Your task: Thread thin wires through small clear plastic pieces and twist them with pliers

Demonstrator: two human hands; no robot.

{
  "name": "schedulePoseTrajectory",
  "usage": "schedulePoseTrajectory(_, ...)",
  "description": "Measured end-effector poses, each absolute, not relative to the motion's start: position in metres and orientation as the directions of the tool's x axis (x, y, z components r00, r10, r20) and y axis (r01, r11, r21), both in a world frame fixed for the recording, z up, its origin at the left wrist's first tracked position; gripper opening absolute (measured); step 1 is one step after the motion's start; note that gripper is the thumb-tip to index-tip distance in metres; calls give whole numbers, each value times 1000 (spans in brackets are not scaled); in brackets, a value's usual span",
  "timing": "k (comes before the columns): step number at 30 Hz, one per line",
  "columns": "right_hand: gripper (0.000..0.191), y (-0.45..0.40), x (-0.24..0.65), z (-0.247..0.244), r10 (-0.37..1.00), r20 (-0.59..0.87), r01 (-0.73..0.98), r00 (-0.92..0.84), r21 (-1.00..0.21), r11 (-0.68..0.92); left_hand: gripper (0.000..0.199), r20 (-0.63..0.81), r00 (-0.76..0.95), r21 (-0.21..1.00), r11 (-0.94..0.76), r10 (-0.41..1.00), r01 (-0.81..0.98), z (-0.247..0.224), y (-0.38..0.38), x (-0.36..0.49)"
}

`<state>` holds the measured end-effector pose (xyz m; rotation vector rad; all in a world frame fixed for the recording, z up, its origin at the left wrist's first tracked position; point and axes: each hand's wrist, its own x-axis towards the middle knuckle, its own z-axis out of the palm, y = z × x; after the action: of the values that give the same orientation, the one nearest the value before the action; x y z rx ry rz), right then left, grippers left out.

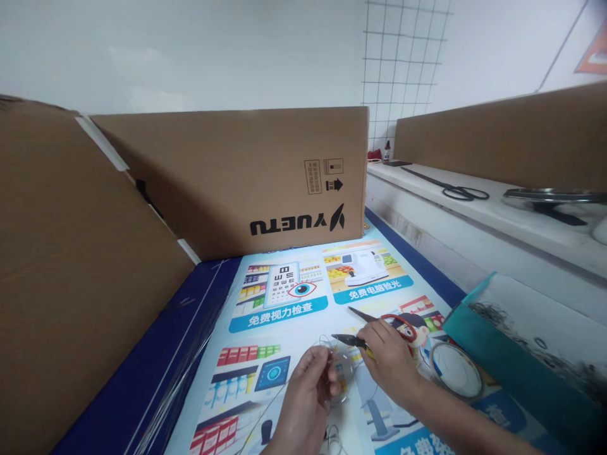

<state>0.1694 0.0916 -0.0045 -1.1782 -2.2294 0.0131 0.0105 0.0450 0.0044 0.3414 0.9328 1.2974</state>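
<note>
My left hand is closed in a pinch on thin wire, whose loops stand out beside the fingers. One long strand trails from this hand toward the lower left. My right hand is wrapped round pliers with dark pointed jaws and yellow handles. The jaws point left, just above the left fingertips and near the wire; whether they touch it I cannot tell. Red-handled scissors lie just behind the right hand, partly covered by it. More wire loops show at the bottom edge.
A printed poster covers the table. A teal box with many small dark pieces stands right, beside a round, ring-rimmed object. Cardboard panels wall the left and back. Large black scissors lie on the white ledge.
</note>
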Motion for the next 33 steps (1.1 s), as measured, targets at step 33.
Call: schedulePoseTrajectory(33,16,95,176,-8,763,484,755,-428,-274,596,22,-195,-159,962,157,968,-223,3,54,3)
